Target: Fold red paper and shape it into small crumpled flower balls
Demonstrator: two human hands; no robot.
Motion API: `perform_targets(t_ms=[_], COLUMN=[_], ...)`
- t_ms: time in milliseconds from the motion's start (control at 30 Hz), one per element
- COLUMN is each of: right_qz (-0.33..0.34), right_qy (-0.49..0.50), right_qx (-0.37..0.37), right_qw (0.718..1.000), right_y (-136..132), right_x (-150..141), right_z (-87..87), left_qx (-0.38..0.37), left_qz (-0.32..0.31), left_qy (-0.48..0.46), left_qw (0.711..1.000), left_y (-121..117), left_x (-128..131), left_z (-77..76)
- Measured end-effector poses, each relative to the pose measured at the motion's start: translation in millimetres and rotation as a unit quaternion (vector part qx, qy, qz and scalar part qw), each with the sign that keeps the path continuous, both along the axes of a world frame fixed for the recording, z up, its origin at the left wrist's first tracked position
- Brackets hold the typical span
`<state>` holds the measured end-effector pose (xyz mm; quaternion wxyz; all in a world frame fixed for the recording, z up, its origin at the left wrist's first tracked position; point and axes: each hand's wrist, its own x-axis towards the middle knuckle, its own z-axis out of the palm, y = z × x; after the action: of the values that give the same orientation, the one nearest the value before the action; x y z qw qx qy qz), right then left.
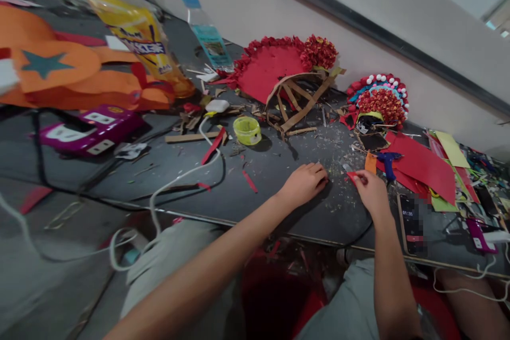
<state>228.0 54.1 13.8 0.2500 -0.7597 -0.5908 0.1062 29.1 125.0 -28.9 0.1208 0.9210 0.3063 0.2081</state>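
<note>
My left hand [305, 183] lies palm down on the dark table [279, 170], its fingers a little bent and nothing visible under them. To its right, my right hand [370, 187] pinches a small red piece [351, 176] between thumb and fingers. A grey, blade-like tip [346, 168] shows just beyond that piece; I cannot tell whether the two are joined. Just past my right hand are a blue glue gun [388, 162] and an orange strip [370, 162]. Small scraps are scattered between and beyond the hands.
Behind stand a red flower-edged headdress [274, 66] with a cardboard frame [298, 98] and a smaller beaded one [380, 101]. A yellow tape roll [247, 132], two bottles, a purple power strip [93, 130] and a white cable [179, 175] lie leftward. Red sheets [422, 164] and a phone [410, 223] are rightward.
</note>
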Motion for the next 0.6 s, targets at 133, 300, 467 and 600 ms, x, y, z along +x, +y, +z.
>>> perform_targets(t_ms=[133, 300, 467, 600], right_qz=[-0.032, -0.035, -0.025, -0.021], right_qy=[-0.043, -0.064, -0.055, -0.033], right_qx=[-0.023, -0.065, -0.093, -0.092], right_qw=[0.998, 0.995, 0.994, 0.995], right_y=[-5, -9, -6, -4], right_x=[15, 16, 12, 13], right_z=[2.1, -2.3, -4.2, 0.7], left_qx=[0.007, 0.004, -0.075, -0.126], left_qz=[0.001, -0.010, 0.023, 0.161], left_qy=[0.000, -0.026, -0.242, -0.413], left_qw=[1.000, 1.000, 0.967, 0.887], left_y=[0, -4, -10, 19], left_x=[0, -1, -13, -46], left_z=[-1.5, -1.0, 16.4, 31.0])
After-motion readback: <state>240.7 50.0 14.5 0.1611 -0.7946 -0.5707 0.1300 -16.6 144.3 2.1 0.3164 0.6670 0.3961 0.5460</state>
